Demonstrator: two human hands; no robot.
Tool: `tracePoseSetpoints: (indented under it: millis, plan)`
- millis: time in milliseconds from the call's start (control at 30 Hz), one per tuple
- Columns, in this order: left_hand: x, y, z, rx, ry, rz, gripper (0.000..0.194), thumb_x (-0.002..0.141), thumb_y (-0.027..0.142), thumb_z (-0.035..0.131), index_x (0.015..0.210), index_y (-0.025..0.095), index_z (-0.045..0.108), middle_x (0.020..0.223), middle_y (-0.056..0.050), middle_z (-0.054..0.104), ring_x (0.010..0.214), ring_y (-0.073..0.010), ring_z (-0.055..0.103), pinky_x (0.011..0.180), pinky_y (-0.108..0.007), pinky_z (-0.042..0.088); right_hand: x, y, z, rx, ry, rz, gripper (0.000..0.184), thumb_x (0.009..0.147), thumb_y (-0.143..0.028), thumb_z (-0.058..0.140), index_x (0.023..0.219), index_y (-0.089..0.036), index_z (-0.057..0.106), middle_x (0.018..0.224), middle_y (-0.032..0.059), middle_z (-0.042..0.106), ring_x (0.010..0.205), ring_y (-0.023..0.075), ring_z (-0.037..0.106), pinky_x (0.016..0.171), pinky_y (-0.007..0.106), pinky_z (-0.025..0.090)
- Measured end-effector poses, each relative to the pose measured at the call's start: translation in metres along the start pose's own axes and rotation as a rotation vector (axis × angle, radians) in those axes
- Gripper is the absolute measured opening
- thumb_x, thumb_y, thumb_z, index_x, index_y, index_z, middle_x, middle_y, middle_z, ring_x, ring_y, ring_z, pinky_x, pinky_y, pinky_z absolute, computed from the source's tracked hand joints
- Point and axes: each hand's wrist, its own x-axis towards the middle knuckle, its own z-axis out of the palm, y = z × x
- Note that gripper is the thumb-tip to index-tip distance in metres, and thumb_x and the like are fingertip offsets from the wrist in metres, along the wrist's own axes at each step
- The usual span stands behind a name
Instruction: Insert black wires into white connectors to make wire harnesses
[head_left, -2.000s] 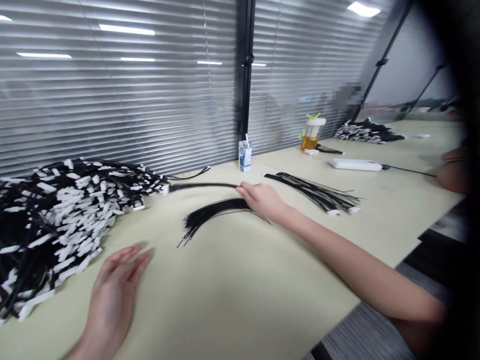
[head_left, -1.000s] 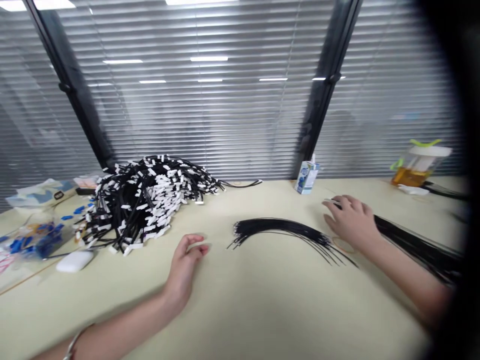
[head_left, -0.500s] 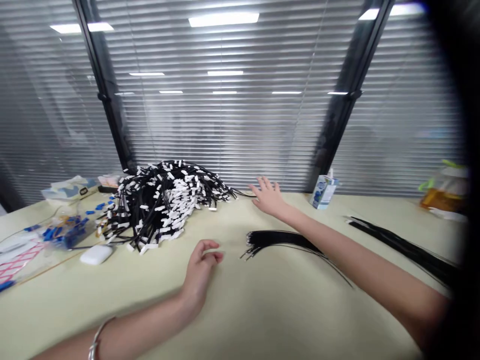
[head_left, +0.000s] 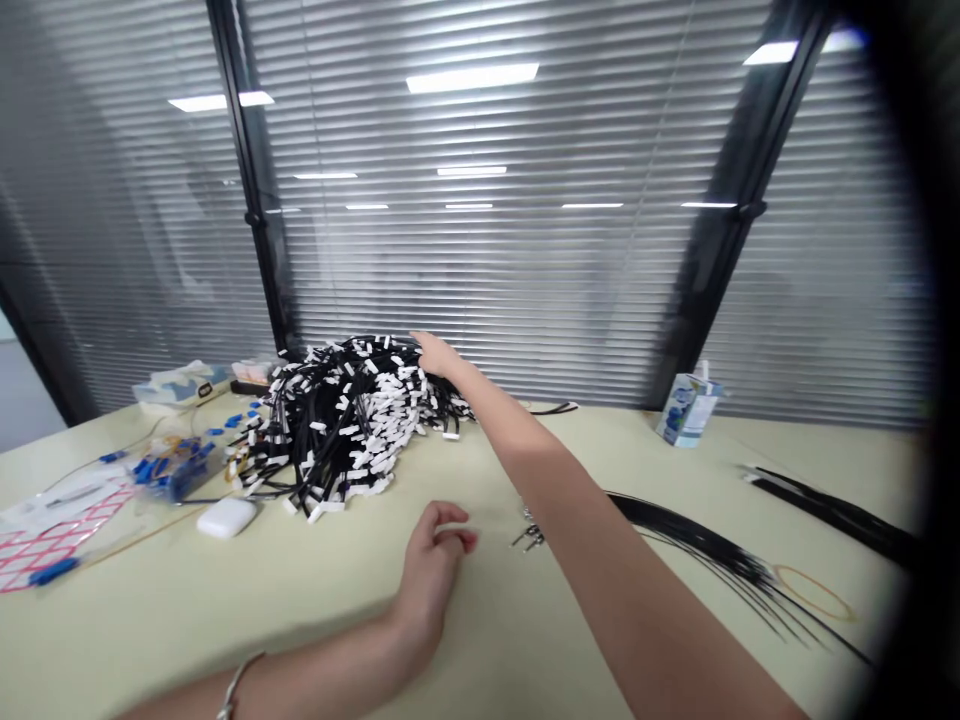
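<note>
A big pile of black cables with white connector ends (head_left: 382,410) lies at the back, left of the middle. My right hand (head_left: 439,357) reaches over the top right of this pile, one finger stretched to the left. The other fingers are largely out of sight, and nothing shows in the hand. Lower, in front of the pile, my left hand (head_left: 435,560) rests near the table with fingers curled, a gap between thumb and forefinger, and nothing in it. A bundle of thin black cables with metal tips (head_left: 682,530) passes partly behind my right forearm.
A drink carton (head_left: 686,410) stands at the back right, with another black cable bundle (head_left: 832,510) in front of it. At left are a white case (head_left: 226,517), a bag of blue connectors (head_left: 172,468) and a tissue pack (head_left: 180,388). A yellow band (head_left: 814,592) lies at right.
My right hand has moved left from the bare table beside the pile to over its top. My left hand keeps its curled pose. The view has turned slightly.
</note>
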Motion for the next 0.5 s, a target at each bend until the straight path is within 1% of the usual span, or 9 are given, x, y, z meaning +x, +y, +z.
tracePoseSetpoints:
  millis: [100, 200, 267, 367, 433, 500]
  plan:
    - [-0.001, 0.0, -0.001, -0.008, 0.002, -0.005, 0.027, 0.068, 0.003, 0.042, 0.089, 0.017, 0.052, 0.074, 0.0, 0.057, 0.079, -0.018, 0.056, 0.073, -0.031, 0.036, 0.004, 0.013, 0.002, 0.065, -0.083, 0.0, 0.029, 0.089, -0.034, 0.051, 0.111, -0.015, 0.054, 0.114, 0.0081, 0.054, 0.1, 0.0193, 0.054, 0.086, 0.04, 0.046]
    - [-0.002, 0.001, -0.002, -0.014, 0.008, -0.01, 0.021, 0.071, 0.005, 0.046, 0.087, 0.016, 0.053, 0.074, 0.0, 0.057, 0.079, -0.0184, 0.055, 0.074, -0.032, 0.037, 0.002, 0.026, -0.002, 0.117, -0.081, 0.013, 0.028, 0.089, -0.034, 0.051, 0.109, -0.014, 0.055, 0.111, 0.0077, 0.055, 0.098, 0.0187, 0.055, 0.085, 0.039, 0.046]
    - [-0.002, 0.001, -0.002, -0.015, 0.007, -0.017, 0.017, 0.073, 0.007, 0.048, 0.087, 0.016, 0.053, 0.074, 0.0, 0.057, 0.079, -0.0188, 0.055, 0.074, -0.033, 0.037, -0.002, 0.033, -0.008, 0.155, -0.037, 0.025, 0.028, 0.089, -0.034, 0.051, 0.108, -0.014, 0.056, 0.11, 0.0076, 0.056, 0.097, 0.0182, 0.055, 0.084, 0.039, 0.047]
    - [-0.001, 0.002, -0.002, -0.012, 0.004, -0.026, 0.014, 0.075, 0.01, 0.05, 0.088, 0.015, 0.055, 0.073, -0.001, 0.058, 0.079, -0.019, 0.056, 0.074, -0.033, 0.038, -0.005, 0.041, -0.025, 0.232, 0.084, 0.048, 0.027, 0.089, -0.033, 0.051, 0.108, -0.014, 0.055, 0.11, 0.0079, 0.055, 0.098, 0.0183, 0.055, 0.085, 0.04, 0.046]
    - [0.0, 0.001, -0.002, -0.01, 0.0, -0.026, 0.013, 0.076, 0.011, 0.051, 0.088, 0.015, 0.055, 0.074, -0.001, 0.058, 0.079, -0.019, 0.056, 0.073, -0.033, 0.039, -0.006, 0.047, -0.043, 0.297, 0.183, 0.075, 0.027, 0.089, -0.033, 0.051, 0.108, -0.014, 0.055, 0.11, 0.008, 0.055, 0.098, 0.0184, 0.055, 0.085, 0.04, 0.046]
    - [0.0, -0.001, -0.003, -0.011, -0.004, -0.02, 0.014, 0.076, 0.011, 0.051, 0.089, 0.015, 0.055, 0.077, -0.001, 0.059, 0.08, -0.0188, 0.057, 0.074, -0.033, 0.039, -0.007, 0.054, -0.066, 0.37, 0.272, 0.106, 0.027, 0.089, -0.032, 0.052, 0.107, -0.013, 0.055, 0.108, 0.0076, 0.056, 0.097, 0.0181, 0.055, 0.084, 0.039, 0.047]
